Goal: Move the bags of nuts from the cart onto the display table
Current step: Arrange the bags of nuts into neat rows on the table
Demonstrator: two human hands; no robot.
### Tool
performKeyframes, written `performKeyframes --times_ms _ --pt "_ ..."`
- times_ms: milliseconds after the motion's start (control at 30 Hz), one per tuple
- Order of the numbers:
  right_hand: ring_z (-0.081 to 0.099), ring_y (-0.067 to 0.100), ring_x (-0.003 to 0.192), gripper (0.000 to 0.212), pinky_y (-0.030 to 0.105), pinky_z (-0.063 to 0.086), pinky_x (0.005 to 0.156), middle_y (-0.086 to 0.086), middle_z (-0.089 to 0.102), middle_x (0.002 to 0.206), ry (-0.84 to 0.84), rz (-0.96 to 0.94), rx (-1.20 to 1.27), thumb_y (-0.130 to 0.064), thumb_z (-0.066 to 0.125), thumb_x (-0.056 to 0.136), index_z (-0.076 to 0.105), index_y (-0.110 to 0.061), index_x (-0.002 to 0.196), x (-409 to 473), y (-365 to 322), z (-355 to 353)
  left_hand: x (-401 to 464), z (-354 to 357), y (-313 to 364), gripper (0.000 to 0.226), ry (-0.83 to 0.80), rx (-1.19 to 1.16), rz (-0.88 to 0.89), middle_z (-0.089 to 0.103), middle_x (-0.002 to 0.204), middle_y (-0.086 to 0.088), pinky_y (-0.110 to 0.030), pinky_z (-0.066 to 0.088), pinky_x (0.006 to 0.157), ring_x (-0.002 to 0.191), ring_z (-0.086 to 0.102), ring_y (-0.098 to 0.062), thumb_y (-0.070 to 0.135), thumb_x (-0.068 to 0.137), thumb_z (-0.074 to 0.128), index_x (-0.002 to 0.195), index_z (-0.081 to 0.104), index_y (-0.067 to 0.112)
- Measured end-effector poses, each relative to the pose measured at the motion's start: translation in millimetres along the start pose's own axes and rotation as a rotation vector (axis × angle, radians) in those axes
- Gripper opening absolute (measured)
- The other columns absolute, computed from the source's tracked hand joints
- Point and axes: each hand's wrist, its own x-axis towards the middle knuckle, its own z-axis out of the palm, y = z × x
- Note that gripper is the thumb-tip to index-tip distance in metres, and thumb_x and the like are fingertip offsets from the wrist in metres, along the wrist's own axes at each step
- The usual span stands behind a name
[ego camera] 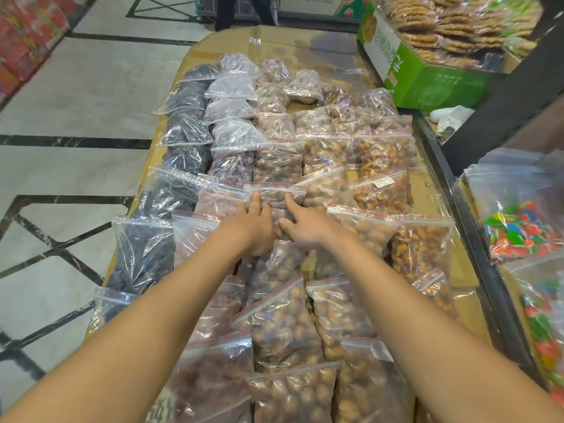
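Note:
Several clear zip bags of nuts and dried fruit lie in rows on a display table covered with cardboard (274, 38). Dark fruit bags (186, 129) fill the left rows, brown nut bags (323, 154) the middle and right. Both my hands rest side by side on one nut bag (274, 193) in the middle row. My left hand (256, 224) lies flat with its fingers on the bag's zip edge. My right hand (302, 224) presses beside it, index finger stretched forward. Neither hand has lifted the bag. No cart is in view.
A green carton of round biscuits (427, 71) stands at the far right of the table. Bags of coloured candy (518, 227) lie on a neighbouring surface to the right, past a dark metal rail (476, 227). Tiled floor (76, 117) runs along the left.

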Motion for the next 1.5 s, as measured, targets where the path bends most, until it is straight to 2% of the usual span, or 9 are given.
performKeyframes --times_ms 233,467,667,833,967,1067,1133,1300,1500 --pt "0.052 0.024 0.138 0.054 0.034 0.040 0.111 0.003 0.052 0.154 0.173 -0.019 0.325 -0.035 0.052 0.104 0.043 -0.021 0.155 -22.1 0.1 18.9 -24.1 13.8 2.6 0.063 0.204 0.020 0.091 -0.005 0.168 -0.018 -0.055 0.036 0.114 0.147 0.031 -0.043 0.039 0.106 0.022 0.158 0.016 0.005" --pt "0.045 0.031 0.143 0.050 0.045 0.038 0.118 0.009 0.049 0.157 0.191 -0.004 0.134 -0.030 0.057 0.103 0.047 -0.027 0.152 -16.7 -1.5 13.7 -26.4 2.4 12.5 0.068 0.041 -0.001 0.018 -0.019 0.167 -0.013 -0.061 0.009 0.122 0.152 -0.011 -0.048 0.041 0.105 0.023 0.161 0.003 0.008" --pt "0.060 0.025 0.119 0.024 0.037 0.050 0.092 0.010 0.072 0.119 0.363 -0.056 0.092 -0.032 0.068 0.097 0.078 -0.020 0.116 -32.2 5.5 29.5 -47.8 19.6 13.5 0.049 0.298 0.098 0.064 0.040 0.153 -0.024 -0.049 0.038 0.106 0.122 0.056 -0.039 0.035 0.105 0.027 0.123 0.062 0.007" --pt "0.064 0.025 0.118 0.032 0.035 0.050 0.099 0.008 0.072 0.126 0.356 -0.043 0.206 -0.028 0.065 0.100 0.071 -0.017 0.129 -39.2 -3.5 24.6 -34.8 11.8 11.8 0.052 0.175 0.086 0.042 0.033 0.157 -0.021 -0.056 0.032 0.114 0.141 0.037 -0.042 0.038 0.103 0.026 0.132 0.056 0.008" --pt "0.057 0.024 0.127 0.036 0.044 0.046 0.109 0.007 0.068 0.132 0.455 -0.053 0.310 -0.026 0.055 0.104 0.064 -0.013 0.135 -57.6 -0.5 32.6 -54.3 29.9 2.0 0.041 0.556 -0.163 0.187 0.053 0.142 -0.015 -0.050 0.032 0.116 0.136 0.041 -0.035 0.033 0.102 0.041 0.134 0.057 0.011" --pt "0.061 0.014 0.108 0.025 0.032 0.052 0.092 0.000 0.065 0.123 0.589 -0.041 0.561 -0.019 0.056 0.101 0.063 -0.020 0.125 -82.4 0.6 48.9 -88.8 51.6 7.1 0.032 0.843 -0.549 0.200 0.056 0.129 -0.008 -0.034 0.038 0.110 0.124 0.049 -0.023 0.013 0.094 0.057 0.125 0.064 0.009" --pt "0.060 0.007 0.088 0.021 0.026 0.053 0.075 -0.005 0.061 0.114 0.615 0.025 0.752 -0.013 0.057 0.100 0.059 -0.024 0.118 -96.6 -3.4 62.6 -105.0 69.0 13.0 0.031 0.742 -0.716 0.095 0.057 0.118 -0.005 -0.031 0.043 0.101 0.114 0.054 -0.021 0.008 0.090 0.057 0.120 0.065 0.008" --pt "0.058 0.018 0.104 0.033 0.021 0.050 0.074 0.006 0.051 0.132 0.523 0.086 0.709 -0.011 0.055 0.097 0.045 -0.014 0.128 -103.7 -1.6 79.7 -103.2 88.6 14.9 0.021 0.477 -0.725 -0.083 0.063 0.096 -0.014 -0.036 0.044 0.073 0.097 0.059 -0.033 0.010 0.087 0.054 0.107 0.061 0.005" --pt "0.067 0.026 0.099 0.035 0.031 0.050 0.075 0.009 0.067 0.111 0.293 0.202 0.445 -0.029 0.054 0.102 0.056 -0.004 0.126 -105.4 -4.0 84.3 -108.4 83.8 20.8 0.034 0.439 -0.679 -0.108 0.059 0.115 -0.015 -0.034 0.043 0.078 0.100 0.055 -0.028 0.017 0.092 0.060 0.122 0.049 0.004"
